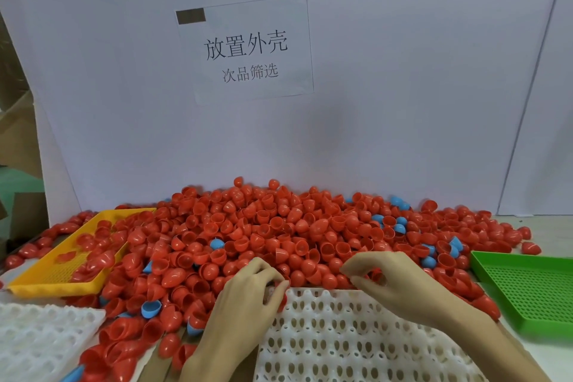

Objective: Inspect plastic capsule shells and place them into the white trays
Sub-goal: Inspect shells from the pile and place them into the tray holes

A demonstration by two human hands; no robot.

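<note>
Fingers [273, 284] of both hands curl around red shells [283, 298] at the heap's near edge; the white tray [341, 335] lies directly beneath, toward the person.

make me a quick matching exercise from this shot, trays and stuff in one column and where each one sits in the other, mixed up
Column 1
1. yellow perforated plastic tray
2. green perforated plastic tray
3. white moulded plastic tray with round cells
4. white paper sign with black printed characters

Column 2
A. on the back wall above the pile of red plastic capsule shells
B. at the near edge, under both hands
C. far right of the table, no shells visible inside
D. left side, tilted, some red shells inside

Pairs: 1-D, 2-C, 3-B, 4-A
</note>
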